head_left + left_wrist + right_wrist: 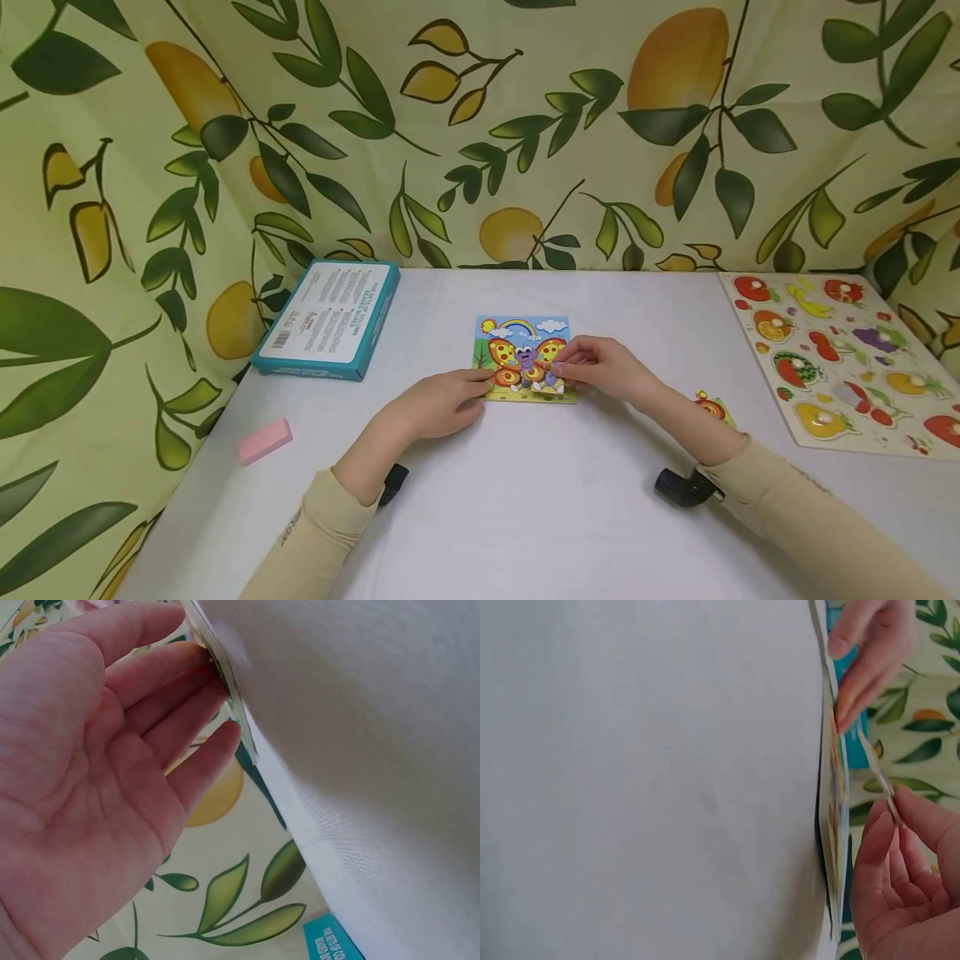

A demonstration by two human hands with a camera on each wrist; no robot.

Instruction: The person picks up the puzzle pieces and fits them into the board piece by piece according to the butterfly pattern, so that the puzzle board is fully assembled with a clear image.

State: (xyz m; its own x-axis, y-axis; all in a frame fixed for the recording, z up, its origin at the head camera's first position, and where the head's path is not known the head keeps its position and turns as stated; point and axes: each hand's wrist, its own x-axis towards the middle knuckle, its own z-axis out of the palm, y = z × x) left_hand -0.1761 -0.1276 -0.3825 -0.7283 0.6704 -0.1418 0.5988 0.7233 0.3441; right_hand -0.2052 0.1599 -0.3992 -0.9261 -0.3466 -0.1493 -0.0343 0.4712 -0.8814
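Note:
A square butterfly jigsaw puzzle (517,327) lies on the white table, showing a sun, a rainbow and a purple butterfly. My right hand (603,367) pinches a thin puzzle piece (880,772) between thumb and fingertips. That piece is held tilted above the puzzle's right part, its near end lifted off the board in the right wrist view. At the puzzle's left edge, my left hand (442,402) rests its fingertips, the fingers nearly straight in the left wrist view. Another puzzle piece (716,407) lies on the table beside my right forearm, partly hidden by it.
A teal and white box (322,317) lies at the back left, with a pink block (265,442) nearer the front. On the right lies a wooden fruit puzzle board (817,375). A leaf-and-fruit curtain (510,183) hangs behind the table (525,500).

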